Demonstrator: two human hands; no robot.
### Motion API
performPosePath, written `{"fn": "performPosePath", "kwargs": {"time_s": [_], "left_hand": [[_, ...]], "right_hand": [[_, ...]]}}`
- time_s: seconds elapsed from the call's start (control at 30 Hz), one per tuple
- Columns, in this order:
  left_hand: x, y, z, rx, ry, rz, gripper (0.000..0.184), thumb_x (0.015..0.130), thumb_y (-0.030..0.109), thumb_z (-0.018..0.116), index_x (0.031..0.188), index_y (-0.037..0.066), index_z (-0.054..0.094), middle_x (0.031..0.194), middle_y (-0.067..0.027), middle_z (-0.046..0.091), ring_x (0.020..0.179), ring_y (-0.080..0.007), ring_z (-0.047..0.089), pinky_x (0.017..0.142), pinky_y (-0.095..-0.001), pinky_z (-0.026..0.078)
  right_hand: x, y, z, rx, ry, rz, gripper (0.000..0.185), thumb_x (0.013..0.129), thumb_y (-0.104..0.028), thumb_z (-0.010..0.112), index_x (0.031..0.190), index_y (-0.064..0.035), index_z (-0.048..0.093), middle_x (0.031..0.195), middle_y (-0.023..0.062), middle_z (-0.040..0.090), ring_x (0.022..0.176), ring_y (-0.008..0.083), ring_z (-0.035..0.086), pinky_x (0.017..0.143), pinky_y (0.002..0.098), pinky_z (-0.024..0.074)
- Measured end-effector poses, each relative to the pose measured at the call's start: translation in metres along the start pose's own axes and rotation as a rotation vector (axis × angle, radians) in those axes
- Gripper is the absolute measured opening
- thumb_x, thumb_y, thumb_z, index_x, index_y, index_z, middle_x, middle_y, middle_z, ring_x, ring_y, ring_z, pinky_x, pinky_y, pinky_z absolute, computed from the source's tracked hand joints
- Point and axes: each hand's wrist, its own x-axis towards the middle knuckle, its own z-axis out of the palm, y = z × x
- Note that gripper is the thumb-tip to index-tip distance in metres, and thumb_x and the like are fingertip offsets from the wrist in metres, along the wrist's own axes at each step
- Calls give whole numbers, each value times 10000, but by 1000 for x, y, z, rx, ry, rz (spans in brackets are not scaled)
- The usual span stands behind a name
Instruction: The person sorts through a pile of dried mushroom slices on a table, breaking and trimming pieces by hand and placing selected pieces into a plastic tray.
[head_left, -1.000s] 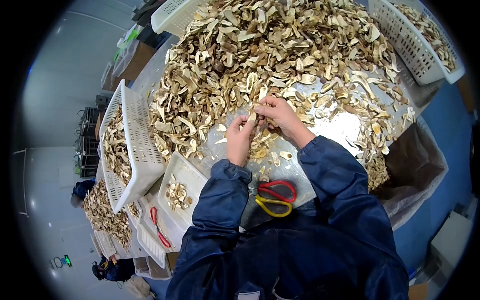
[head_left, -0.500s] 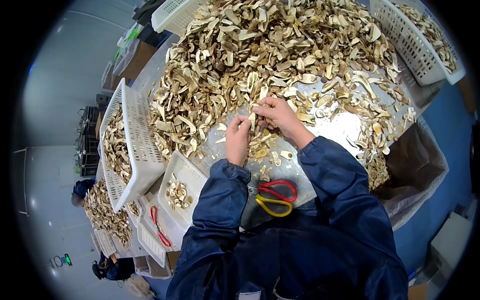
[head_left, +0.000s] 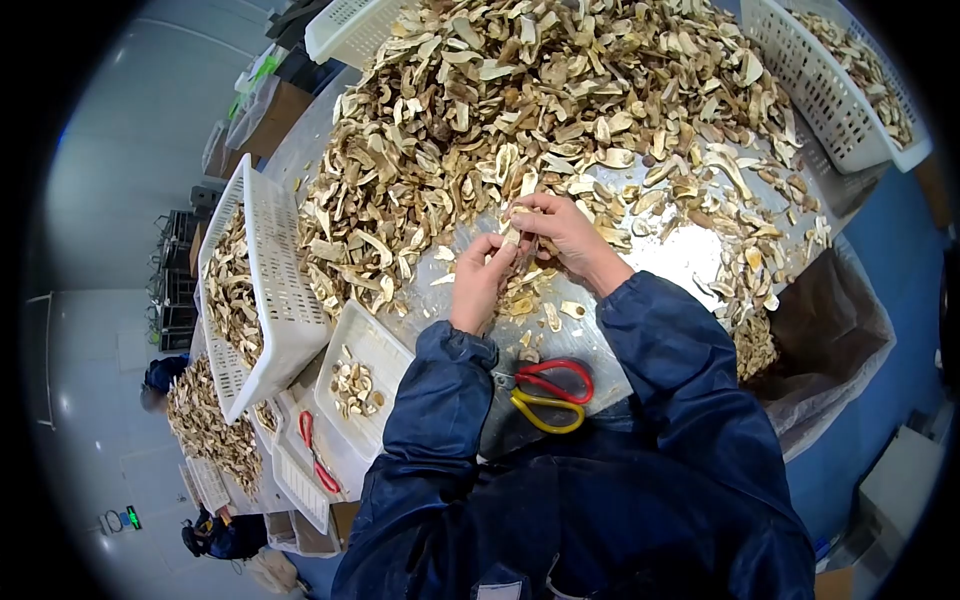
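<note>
Between my two hands is a pale dried mushroom slice (head_left: 512, 238), pinched from both sides. My left hand (head_left: 480, 280) is closed on its lower end with thumb and fingers. My right hand (head_left: 565, 235) grips the upper end, fingertips bent round it. A large heap of dried mushroom slices (head_left: 470, 130) rises just beyond my hands. Small broken bits (head_left: 525, 295) lie on the metal table below them. Scissors with one red and one yellow handle (head_left: 550, 395) rest near my body, their blades partly hidden.
At left stand a white perforated basket (head_left: 285, 270) of slices and a shallow white tray (head_left: 340, 425) with a few pieces. Red-handled scissors (head_left: 318, 455) lie beside it. A lined bin (head_left: 840, 340) is at right, another basket (head_left: 830, 90) behind. People in dark clothing (head_left: 225, 535) are far left.
My left hand has shifted slightly right and up, closer to my right hand. The mushroom slice between them has turned a little. The scissors and baskets stay in place.
</note>
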Motion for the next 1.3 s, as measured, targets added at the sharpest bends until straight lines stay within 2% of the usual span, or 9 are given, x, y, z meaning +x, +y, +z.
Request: {"fn": "performPosePath", "kwargs": {"time_s": [0.2,0.33,0.47,0.6,0.73,0.87,0.97,1.1,1.3], "left_hand": [[-8,4,-11,268,-113,18,114,865,149,602,837,38,595,776,28,597,671,-53,514,620,-199,412],[-18,14,-38,535,-419,-66,166,860,152,607,932,4,625,810,26,613,744,-64,525,693,-207,417],[0,32,-39,681,-177,11,226,797,152,649,977,16,651,858,-55,639,749,-100,538,685,-250,443],[35,7,-14,771,81,345,294,765,150,682,1011,0,624,858,-108,617,734,-185,568,678,-298,455],[43,-1,-11,978,25,436,279,736,118,698,994,39,627,877,-108,597,750,-230,570,688,-313,459],[33,-7,-38,564,-82,301,196,833,72,570,1024,33,602,823,-15,552,749,-130,533,591,-245,436],[14,5,-53,-121,-150,-229,243,890,103,544,1129,61,558,898,-23,529,774,-100,490,480,-163,362],[3,-9,-59,-799,-223,-294,308,929,160,509,1228,95,475,1079,-85,487,779,-127,459,447,-152,346],[-6,-3,-49,-820,-188,-289,292,930,152,490,1216,100,460,1000,-67,526,825,-154,513,454,-152,336]], "right_hand": [[-2,-10,-3,224,37,33,228,835,-183,660,1004,-53,582,800,13,602,601,84,570,390,189,346],[-1,-19,-28,453,26,-99,237,849,-214,637,1015,-57,576,906,73,626,680,145,619,398,188,385],[-1,-25,-31,466,18,-159,214,866,-242,610,970,-57,578,941,110,646,768,176,654,405,199,420],[0,-24,-31,382,12,-160,204,868,-255,608,910,-57,589,861,77,646,698,137,626,395,186,394],[0,-23,-31,344,-17,-157,200,872,-255,608,901,-58,589,839,74,637,660,121,606,390,183,390],[2,-21,-35,386,-33,-149,175,877,-220,607,940,-61,568,884,96,639,658,141,618,389,177,408],[4,-19,-32,403,-16,-157,178,883,-223,597,939,-58,566,881,91,635,648,137,616,389,175,404],[3,-19,-31,344,-28,-135,178,877,-239,597,922,-68,578,860,69,636,658,126,596,407,190,384],[4,-16,-31,340,12,-107,172,871,-250,607,927,-89,579,872,69,639,655,122,593,407,185,376]]}}
